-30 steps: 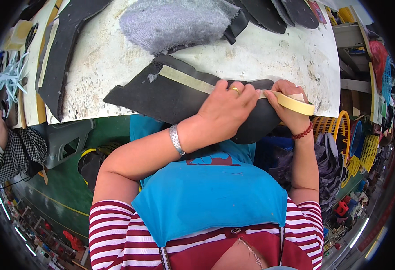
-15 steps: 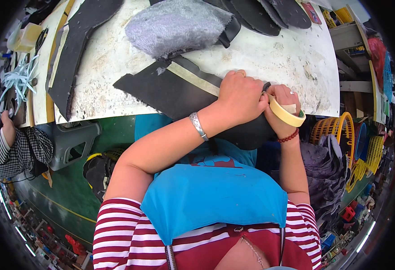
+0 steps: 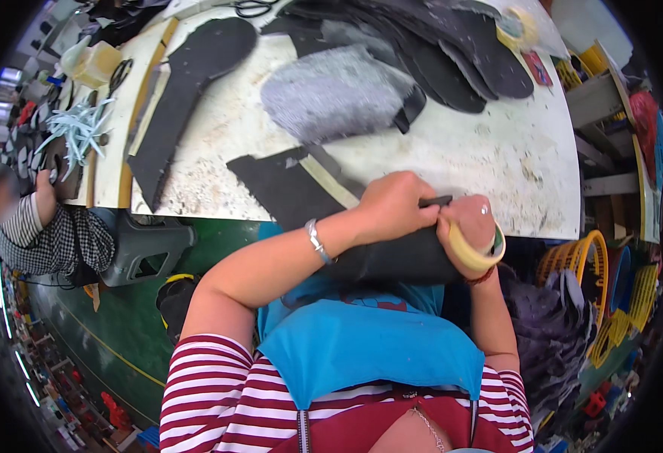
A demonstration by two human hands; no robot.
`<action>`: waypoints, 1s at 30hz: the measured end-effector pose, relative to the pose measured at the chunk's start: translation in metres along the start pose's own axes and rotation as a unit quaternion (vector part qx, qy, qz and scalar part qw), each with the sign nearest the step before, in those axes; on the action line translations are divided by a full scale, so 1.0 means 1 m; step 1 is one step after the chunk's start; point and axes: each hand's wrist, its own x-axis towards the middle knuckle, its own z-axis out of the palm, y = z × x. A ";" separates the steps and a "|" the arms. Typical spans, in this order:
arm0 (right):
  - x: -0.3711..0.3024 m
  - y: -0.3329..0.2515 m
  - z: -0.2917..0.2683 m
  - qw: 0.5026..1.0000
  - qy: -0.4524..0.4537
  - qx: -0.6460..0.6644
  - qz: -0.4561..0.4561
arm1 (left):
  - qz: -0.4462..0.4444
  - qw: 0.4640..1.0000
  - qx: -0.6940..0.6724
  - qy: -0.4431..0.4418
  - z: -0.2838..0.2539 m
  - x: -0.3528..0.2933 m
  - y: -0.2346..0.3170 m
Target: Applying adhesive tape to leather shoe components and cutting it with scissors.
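Black foam sheet (image 3: 286, 189) with a tan tape strip — flat, matte, hanging over the near edge of the white table (image 3: 452, 158). Left hand (image 3: 396, 208) closed, pressing it; right hand (image 3: 467, 226) gripping a tape roll (image 3: 473, 257).

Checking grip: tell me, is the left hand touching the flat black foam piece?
Touching. The head view shows the left hand pressed flat onto the black foam piece.

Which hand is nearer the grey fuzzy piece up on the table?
Left. The left hand presses the black sheet just below the grey fuzzy piece; the right hand, holding the tape roll, sits farther right.
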 end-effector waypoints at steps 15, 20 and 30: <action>0.033 -0.013 0.035 0.989 0.063 0.136 -0.011 | -0.098 0.879 0.018 0.467 -0.347 -0.121 -0.018; 0.019 -0.012 0.036 0.991 0.042 0.120 0.028 | -0.135 0.718 0.448 0.515 -0.399 -0.064 -0.136; 0.004 -0.006 0.024 0.989 0.043 0.101 0.098 | 0.012 0.939 0.344 0.022 -0.169 -0.010 -0.067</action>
